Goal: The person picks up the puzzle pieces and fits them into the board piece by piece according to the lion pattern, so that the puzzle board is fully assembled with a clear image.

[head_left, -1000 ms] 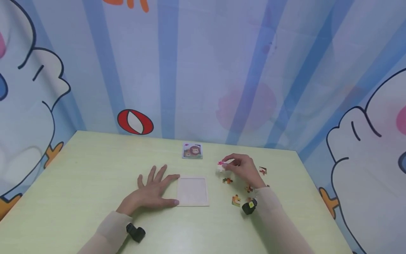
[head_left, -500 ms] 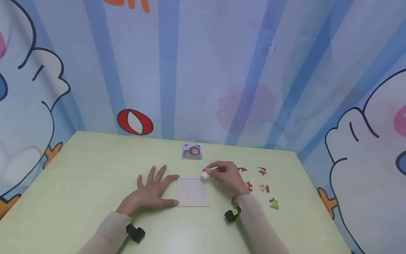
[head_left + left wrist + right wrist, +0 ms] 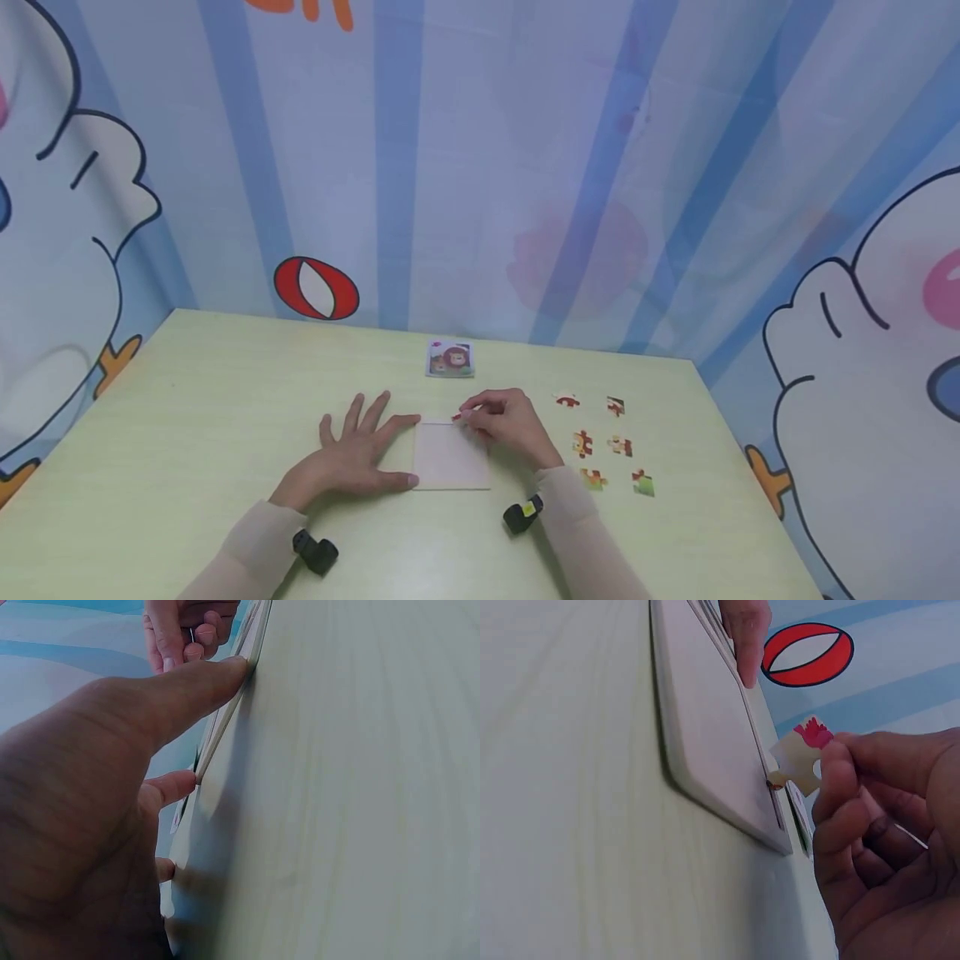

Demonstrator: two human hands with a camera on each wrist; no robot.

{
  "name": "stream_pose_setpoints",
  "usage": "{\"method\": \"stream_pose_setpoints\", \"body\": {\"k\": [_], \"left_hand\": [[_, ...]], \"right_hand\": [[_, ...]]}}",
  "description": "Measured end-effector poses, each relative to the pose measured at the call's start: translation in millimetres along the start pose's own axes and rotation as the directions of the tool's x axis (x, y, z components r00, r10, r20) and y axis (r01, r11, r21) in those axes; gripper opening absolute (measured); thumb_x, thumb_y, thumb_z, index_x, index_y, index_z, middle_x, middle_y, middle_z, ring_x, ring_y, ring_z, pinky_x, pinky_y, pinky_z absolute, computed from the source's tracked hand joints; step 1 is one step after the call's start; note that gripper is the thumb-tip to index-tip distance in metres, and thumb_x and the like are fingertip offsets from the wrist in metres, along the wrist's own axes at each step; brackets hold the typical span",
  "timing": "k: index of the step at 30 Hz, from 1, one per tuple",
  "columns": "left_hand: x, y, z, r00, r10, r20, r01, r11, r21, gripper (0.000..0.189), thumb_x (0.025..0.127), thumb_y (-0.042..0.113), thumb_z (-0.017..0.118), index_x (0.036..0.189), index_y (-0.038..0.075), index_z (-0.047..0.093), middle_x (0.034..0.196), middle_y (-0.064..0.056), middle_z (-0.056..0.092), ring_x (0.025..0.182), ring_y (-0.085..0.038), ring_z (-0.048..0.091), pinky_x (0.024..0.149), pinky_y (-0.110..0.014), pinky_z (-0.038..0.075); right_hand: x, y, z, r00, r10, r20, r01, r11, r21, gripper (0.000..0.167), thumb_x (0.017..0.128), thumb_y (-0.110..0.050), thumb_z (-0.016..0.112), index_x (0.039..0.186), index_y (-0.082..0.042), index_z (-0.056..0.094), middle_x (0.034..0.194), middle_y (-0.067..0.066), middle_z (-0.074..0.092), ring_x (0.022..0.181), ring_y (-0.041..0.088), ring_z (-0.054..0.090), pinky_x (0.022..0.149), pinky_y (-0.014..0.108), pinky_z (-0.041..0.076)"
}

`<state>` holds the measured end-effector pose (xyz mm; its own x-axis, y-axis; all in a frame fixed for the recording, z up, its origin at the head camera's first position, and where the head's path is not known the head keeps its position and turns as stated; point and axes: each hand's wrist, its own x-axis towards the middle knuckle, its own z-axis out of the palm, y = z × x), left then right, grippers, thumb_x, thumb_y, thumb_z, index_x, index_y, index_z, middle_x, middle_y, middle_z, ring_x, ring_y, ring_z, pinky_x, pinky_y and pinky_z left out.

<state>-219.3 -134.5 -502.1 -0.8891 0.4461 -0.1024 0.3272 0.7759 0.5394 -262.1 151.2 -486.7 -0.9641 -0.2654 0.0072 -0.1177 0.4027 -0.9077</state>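
A jigsaw piece with a pink patch (image 3: 802,754) is pinched between the thumb and fingers of my right hand (image 3: 510,429). It is over the far edge of a flat, square white puzzle tray (image 3: 450,458), tilted up in the right wrist view. Spread on the table to the tray's left, my left hand (image 3: 351,460) touches the tray's two left corners with thumb and index fingertip. Its other fingers point away, quite straight. In the left wrist view the thumb (image 3: 202,682) lies along the tray's side.
Several loose jigsaw pieces (image 3: 582,443) lie spread on the table (image 3: 225,400) to the right of my right hand. A square card with a lion picture (image 3: 450,358) lies behind the tray. A patterned curtain (image 3: 465,167) hangs along the table's back edge.
My right hand has carried the pink-patched jigsaw piece leftward from the right side to the tray's far edge, uncovering the loose pieces. The left hand has stayed at the tray.
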Motion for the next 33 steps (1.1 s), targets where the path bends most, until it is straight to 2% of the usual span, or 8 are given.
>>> {"method": "stream_pose_setpoints", "body": {"k": [7,12,16,21,25,33], "left_hand": [[2.5,-2.9,2.2,1.0,-0.003,-0.003,0.003,1.0,0.009,0.095,0.085,0.079,0.069,0.165,0.037,0.038,0.182,-0.02,0.004,0.165,-0.057,-0.008,0.114,-0.092,-0.01],[3.4,-1.9,1.2,1.0,-0.004,0.005,0.004,1.0,0.013,0.096,0.085,0.078,0.07,0.165,0.035,0.038,0.182,-0.02,0.004,0.165,-0.058,-0.007,0.114,-0.092,-0.01],[0.5,3.3,-3.0,1.0,-0.003,0.017,0.002,1.0,0.022,0.095,0.086,0.075,0.072,0.165,0.032,0.039,0.181,-0.023,0.007,0.163,-0.062,-0.005,0.111,-0.095,-0.01],[-0.2,5.5,-4.5,0.999,-0.036,0.037,0.034,0.998,0.044,0.094,0.088,0.072,0.071,0.166,0.033,0.037,0.182,-0.021,0.004,0.165,-0.059,-0.006,0.115,-0.093,-0.006],[-1.1,7.8,-5.0,0.998,-0.044,0.041,0.042,0.998,0.053,0.093,0.089,0.071,0.072,0.166,0.033,0.037,0.182,-0.02,0.004,0.165,-0.058,-0.006,0.116,-0.092,-0.005],[-0.9,7.2,-4.9,0.998,-0.045,0.041,0.043,0.997,0.062,0.093,0.089,0.072,0.071,0.166,0.034,0.036,0.182,-0.02,0.003,0.165,-0.058,-0.007,0.116,-0.093,-0.004]], "right_hand": [[2.8,-3,7,0.996,-0.001,-0.094,-0.005,0.998,-0.058,0.01,0.098,-0.019,0.078,0.103,-0.012,0.084,0.099,0.007,0.082,0.077,0.01,0.065,0.066,0.023,0.054],[4.0,-1,11,0.992,-0.007,-0.127,-0.007,0.993,-0.116,0.009,0.097,-0.016,0.079,0.103,-0.011,0.083,0.09,0.008,0.081,0.072,0.009,0.065,0.065,0.022,0.054],[3.9,-1,16,0.993,0.022,-0.119,-0.035,0.993,-0.111,0.009,0.096,-0.017,0.081,0.103,-0.011,0.083,0.079,0.005,0.077,0.063,0.008,0.065,0.06,0.022,0.052],[4.8,-4,22,0.992,0.098,-0.085,-0.104,0.992,-0.07,0.01,0.095,-0.017,0.082,0.102,-0.01,0.083,0.069,0.002,0.074,0.056,0.01,0.066,0.058,0.023,0.051],[5.6,-7,26,0.988,0.141,-0.069,-0.145,0.988,-0.058,0.011,0.093,-0.018,0.083,0.1,-0.009,0.083,0.068,0.002,0.076,0.053,0.011,0.066,0.057,0.022,0.049],[6.5,-12,32,0.984,0.176,-0.029,-0.178,0.983,-0.048,0.013,0.091,-0.022,0.087,0.096,-0.011,0.083,0.069,0.003,0.077,0.046,0.009,0.062,0.052,0.021,0.043]]}}
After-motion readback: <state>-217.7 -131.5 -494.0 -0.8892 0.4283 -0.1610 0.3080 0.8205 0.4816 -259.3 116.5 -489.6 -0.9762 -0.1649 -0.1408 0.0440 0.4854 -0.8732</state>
